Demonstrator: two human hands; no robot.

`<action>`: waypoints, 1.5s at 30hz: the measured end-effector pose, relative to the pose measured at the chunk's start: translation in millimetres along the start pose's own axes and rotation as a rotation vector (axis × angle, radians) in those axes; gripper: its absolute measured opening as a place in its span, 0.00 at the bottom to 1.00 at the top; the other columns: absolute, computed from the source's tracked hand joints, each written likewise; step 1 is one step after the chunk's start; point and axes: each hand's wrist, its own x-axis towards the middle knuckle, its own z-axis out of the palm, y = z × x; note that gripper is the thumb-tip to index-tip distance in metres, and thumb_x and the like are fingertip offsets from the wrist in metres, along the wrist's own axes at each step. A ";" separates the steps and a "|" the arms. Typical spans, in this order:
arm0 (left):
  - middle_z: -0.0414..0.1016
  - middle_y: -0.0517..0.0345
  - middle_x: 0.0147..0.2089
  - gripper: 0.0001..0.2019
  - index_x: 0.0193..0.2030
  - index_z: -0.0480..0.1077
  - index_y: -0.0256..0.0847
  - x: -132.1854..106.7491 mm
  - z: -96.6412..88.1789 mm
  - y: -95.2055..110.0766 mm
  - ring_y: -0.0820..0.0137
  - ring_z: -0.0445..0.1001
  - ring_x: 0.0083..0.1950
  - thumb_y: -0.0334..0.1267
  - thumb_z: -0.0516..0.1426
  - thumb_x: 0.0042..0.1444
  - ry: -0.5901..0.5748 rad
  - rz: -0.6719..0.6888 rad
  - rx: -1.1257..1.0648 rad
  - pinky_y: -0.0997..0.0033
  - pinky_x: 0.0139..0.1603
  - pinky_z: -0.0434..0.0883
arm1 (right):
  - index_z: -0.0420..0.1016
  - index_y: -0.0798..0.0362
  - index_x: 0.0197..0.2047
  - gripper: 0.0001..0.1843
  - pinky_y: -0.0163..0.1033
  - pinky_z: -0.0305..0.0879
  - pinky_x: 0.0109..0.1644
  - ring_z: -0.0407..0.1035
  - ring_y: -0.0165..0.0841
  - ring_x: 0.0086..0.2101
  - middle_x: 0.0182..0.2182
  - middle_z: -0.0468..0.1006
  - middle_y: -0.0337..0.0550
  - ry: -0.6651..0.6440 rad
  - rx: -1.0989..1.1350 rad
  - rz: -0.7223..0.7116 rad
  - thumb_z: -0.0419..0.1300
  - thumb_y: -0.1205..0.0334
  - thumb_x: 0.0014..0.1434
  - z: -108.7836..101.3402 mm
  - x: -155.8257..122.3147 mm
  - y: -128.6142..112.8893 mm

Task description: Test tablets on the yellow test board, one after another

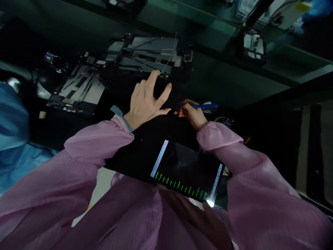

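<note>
My left hand (pixel 148 99) hovers over the dark work surface with fingers spread, and I see nothing gripped in it. Its fingertips are nearest an opened flat electronic device (pixel 145 66) with grey panels and dark ribbon cables. A thin pale wire (pixel 173 52) rises from that device's near edge, close to my fingertips. My right hand (pixel 194 114) is closed around a slim blue pen-like tool (pixel 208 106), whose back end points right. Its tip lies in shadow. Nearer to my body, a lit tablet screen (pixel 191 163) shows a dark window and green marks.
Another opened device (pixel 80 88) lies to the left, beside a shiny dark cylindrical object (pixel 54 60). A smaller part (pixel 253 43) rests on the shelf at upper right. Blue sleeve fabric (pixel 13 118) of another person shows at the left edge. A teal band (pixel 121 116) circles my left wrist.
</note>
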 end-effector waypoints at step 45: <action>0.71 0.41 0.58 0.21 0.59 0.67 0.39 -161.4 -120.0 -126.5 0.55 0.69 0.46 0.45 0.54 0.62 -0.273 -0.209 0.302 0.56 0.42 0.68 | 0.74 0.47 0.35 0.05 0.40 0.64 0.28 0.68 0.32 0.21 0.18 0.68 0.35 0.144 -0.509 -0.675 0.57 0.61 0.60 133.2 -61.7 -98.4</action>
